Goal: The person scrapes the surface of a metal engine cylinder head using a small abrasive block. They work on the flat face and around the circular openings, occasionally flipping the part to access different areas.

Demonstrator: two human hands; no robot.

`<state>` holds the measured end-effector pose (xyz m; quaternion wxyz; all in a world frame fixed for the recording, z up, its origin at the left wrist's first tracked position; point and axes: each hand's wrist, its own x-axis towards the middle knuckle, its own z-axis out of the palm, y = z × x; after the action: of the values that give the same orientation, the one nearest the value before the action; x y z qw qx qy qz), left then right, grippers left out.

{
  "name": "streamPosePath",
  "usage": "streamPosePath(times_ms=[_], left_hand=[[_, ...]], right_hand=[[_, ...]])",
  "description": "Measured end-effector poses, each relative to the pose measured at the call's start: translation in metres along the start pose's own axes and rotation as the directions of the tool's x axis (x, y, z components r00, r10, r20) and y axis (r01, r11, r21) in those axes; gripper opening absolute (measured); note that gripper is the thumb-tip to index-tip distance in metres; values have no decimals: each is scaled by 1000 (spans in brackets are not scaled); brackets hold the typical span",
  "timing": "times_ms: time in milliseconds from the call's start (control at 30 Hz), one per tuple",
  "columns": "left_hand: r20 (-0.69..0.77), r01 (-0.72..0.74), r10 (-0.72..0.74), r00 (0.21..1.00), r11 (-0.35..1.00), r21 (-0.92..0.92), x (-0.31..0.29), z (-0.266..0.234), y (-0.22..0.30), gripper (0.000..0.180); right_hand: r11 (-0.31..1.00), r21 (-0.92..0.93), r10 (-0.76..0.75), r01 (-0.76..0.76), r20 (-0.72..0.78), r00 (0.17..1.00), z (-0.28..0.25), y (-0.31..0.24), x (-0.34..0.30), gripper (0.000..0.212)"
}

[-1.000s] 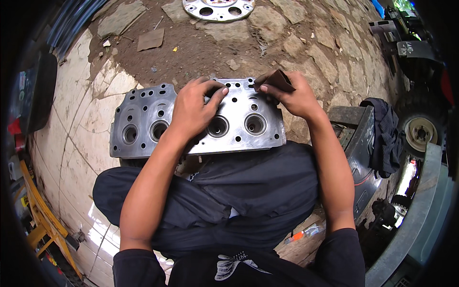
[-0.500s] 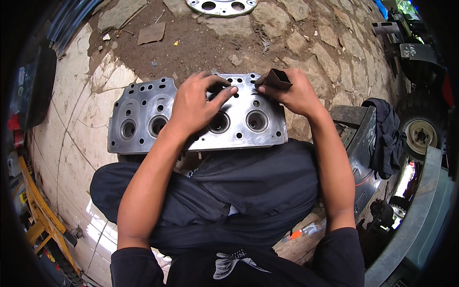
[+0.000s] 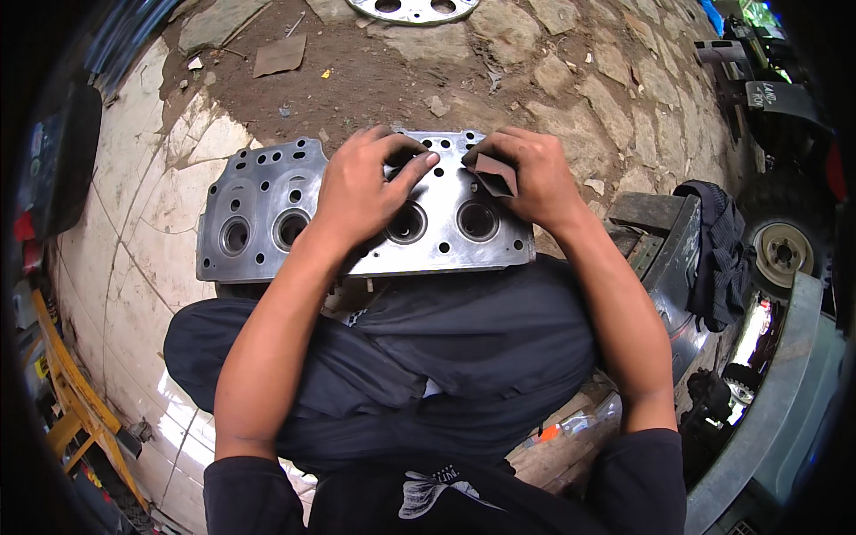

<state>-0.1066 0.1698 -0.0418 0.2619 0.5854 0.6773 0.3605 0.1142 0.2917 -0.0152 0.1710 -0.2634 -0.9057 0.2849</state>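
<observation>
Right fingers (image 3: 505, 141) clamped on 1 folded brown sheet (image 3: 493, 175), over right end of metal block (image 3: 459, 198); left fingers (image 3: 415, 170) curled, held apart, at mid-block. Block lies before 2 folded legs (image 3: 481, 325), 4 large round ports (image 3: 478, 220) visible.

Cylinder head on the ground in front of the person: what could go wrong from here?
Grit might drop from the folded brown sheet in the right hand into the uncovered large round openings nearby.

The sheet's creased edges could mark the shiny upper face of the cylinder head if pressed unevenly.

The support underneath is mostly hidden; if it is uneven, the head might rock toward the dark trousers close to its near edge.
</observation>
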Motion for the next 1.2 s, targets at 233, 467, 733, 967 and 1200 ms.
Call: streamPosePath(times_ms=[233,467,733,967,1200], left_hand=[[0,25,-25,1000,999,-31,-1,1,0,32],[-23,-2,3,1000,1000,23,-3,1,-5,32],[-10,22,-22,1000,999,47,-3,0,-5,34],[-19,-8,9,1000,1000,19,-6,4,-7,35],[-54,-51,58,997,992,118,-5,7,-5,32]], right_hand=[[1000,-31,-1,3,52,999,-5,-1,2,14],[999,-41,13,-9,91,996,-17,-5,-3,13],[997,-71,0,5,76,997,-15,-7,-1,19],[999,-24,-20,21,58,998,-10,4,-5,20],[995,-88,-32,37,51,998,-6,-2,-2,23]])
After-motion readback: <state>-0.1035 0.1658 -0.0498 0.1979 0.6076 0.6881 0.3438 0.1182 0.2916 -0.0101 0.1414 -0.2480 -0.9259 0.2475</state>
